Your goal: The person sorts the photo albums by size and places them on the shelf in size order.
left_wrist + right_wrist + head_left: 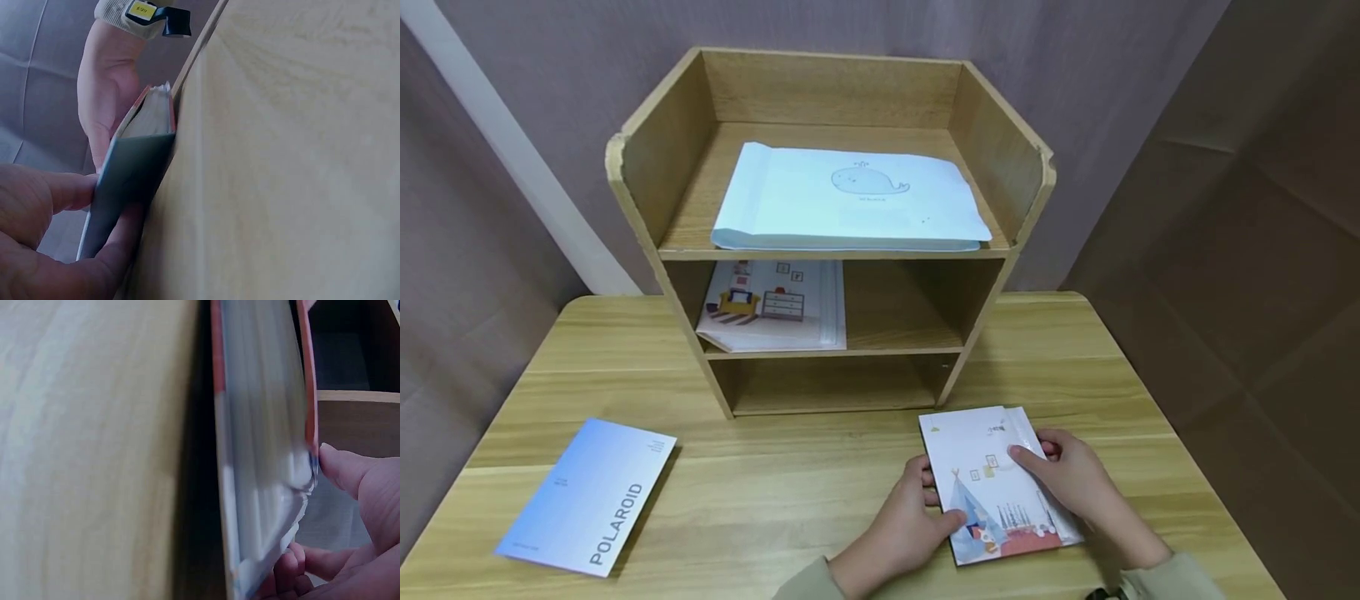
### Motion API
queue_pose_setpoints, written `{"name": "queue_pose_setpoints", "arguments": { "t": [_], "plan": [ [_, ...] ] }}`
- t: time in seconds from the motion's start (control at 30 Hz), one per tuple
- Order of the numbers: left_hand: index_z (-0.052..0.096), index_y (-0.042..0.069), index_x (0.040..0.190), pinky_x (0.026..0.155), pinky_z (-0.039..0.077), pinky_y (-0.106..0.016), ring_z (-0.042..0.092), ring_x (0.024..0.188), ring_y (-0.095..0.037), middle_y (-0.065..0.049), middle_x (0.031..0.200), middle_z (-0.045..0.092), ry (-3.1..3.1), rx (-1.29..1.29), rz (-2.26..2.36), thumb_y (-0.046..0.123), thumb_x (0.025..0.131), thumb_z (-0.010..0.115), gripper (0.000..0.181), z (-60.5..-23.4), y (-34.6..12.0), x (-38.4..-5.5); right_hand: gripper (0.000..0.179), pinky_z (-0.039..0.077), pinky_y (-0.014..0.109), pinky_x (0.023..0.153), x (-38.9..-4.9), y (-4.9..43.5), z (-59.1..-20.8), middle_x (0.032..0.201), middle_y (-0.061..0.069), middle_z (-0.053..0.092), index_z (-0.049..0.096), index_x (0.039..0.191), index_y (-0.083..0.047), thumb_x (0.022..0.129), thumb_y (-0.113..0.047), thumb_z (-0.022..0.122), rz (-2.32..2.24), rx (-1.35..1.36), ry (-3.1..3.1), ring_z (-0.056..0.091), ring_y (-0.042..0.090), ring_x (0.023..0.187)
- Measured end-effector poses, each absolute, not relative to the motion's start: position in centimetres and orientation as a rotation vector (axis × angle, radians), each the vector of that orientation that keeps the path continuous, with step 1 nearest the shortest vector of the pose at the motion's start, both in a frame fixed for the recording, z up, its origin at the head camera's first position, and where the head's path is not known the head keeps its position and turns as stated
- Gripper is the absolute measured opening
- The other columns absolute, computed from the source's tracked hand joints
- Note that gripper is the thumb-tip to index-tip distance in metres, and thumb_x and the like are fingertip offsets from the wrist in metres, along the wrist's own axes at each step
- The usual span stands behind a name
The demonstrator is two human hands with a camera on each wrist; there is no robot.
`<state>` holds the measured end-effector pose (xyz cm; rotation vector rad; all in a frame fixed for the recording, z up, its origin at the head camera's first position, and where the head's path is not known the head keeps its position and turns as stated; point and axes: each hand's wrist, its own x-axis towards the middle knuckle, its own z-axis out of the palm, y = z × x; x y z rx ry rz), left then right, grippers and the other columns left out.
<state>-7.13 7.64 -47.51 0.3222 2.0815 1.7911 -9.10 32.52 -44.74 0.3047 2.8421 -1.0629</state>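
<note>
A small book [981,475] with a pale illustrated cover, showing a blue tent and a red patch, is held close over the right front of the table. My left hand [912,527] grips its left edge, thumb on the cover and fingers underneath. On the opposite edge my right hand [1072,472] pinches the book, its thumb lying on the cover. In the left wrist view the book's dark spine [134,165] faces the left hand. The right wrist view shows the page edges [262,425] between red-edged covers, with the right thumb [344,465] against one cover.
A wooden shelf unit [835,253] stands at the back of the table [760,492]. A whale-printed packet [790,196] lies on its top, and an illustrated book [805,329] lies on the middle shelf at left. A blue-white POLAROID booklet [591,492] rests at the table's left front.
</note>
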Motion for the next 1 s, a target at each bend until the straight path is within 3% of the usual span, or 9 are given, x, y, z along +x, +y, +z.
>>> {"name": "queue_pose_setpoints", "arguments": {
  "t": [0.17,0.3,0.53,0.77,1.0],
  "plan": [
    [0.039,-0.003,0.129,0.071,0.051,-0.024,0.059,0.084,-0.01,-0.003,0.103,0.054,2.054,0.307,1.769,0.007,0.08,0.078,0.063,-47.6,7.0,-7.4,0.063,0.048,0.025,0.061,-9.1,32.0,-44.4,0.092,0.01,0.059,0.056,0.12,0.007,0.086,-0.043,0.072,-1.154,0.272,2.828,0.054,0.017,0.075],
    [0.039,-0.003,0.124,0.067,0.051,-0.024,0.059,0.082,-0.012,-0.005,0.102,0.054,2.029,0.291,1.789,0.005,0.082,0.075,0.056,-47.4,6.3,-7.5,0.07,0.052,0.027,0.062,-8.8,31.1,-43.7,0.102,0.016,0.059,0.045,0.127,0.01,0.087,-0.041,0.072,-1.289,0.248,2.775,0.058,0.018,0.076],
    [0.039,-0.003,0.123,0.068,0.053,-0.024,0.062,0.083,-0.013,-0.006,0.102,0.055,1.976,0.296,1.865,0.006,0.085,0.071,0.05,-46.7,4.8,-7.8,0.074,0.057,0.042,0.054,-8.6,29.3,-42.6,0.107,0.021,0.062,0.025,0.135,0.004,0.089,-0.032,0.072,-1.657,0.295,2.498,0.067,0.031,0.066],
    [0.038,0.0,0.128,0.066,0.052,-0.026,0.06,0.085,-0.015,-0.005,0.104,0.057,1.999,0.281,1.864,0.011,0.087,0.069,0.053,-45.7,3.2,-7.8,0.068,0.057,0.047,0.057,-8.5,27.8,-41.6,0.117,0.02,0.061,0.033,0.136,-0.003,0.087,-0.028,0.074,-1.796,0.256,2.418,0.068,0.035,0.07],
    [0.037,0.004,0.132,0.071,0.053,-0.025,0.055,0.09,-0.018,-0.007,0.109,0.056,1.944,0.368,1.934,0.01,0.09,0.066,0.052,-44.4,1.5,-7.9,0.055,0.058,0.045,0.055,-8.3,26.3,-40.2,0.11,0.019,0.063,0.045,0.13,-0.009,0.087,-0.024,0.074,-1.831,0.155,2.526,0.069,0.033,0.069]
  ]
}}
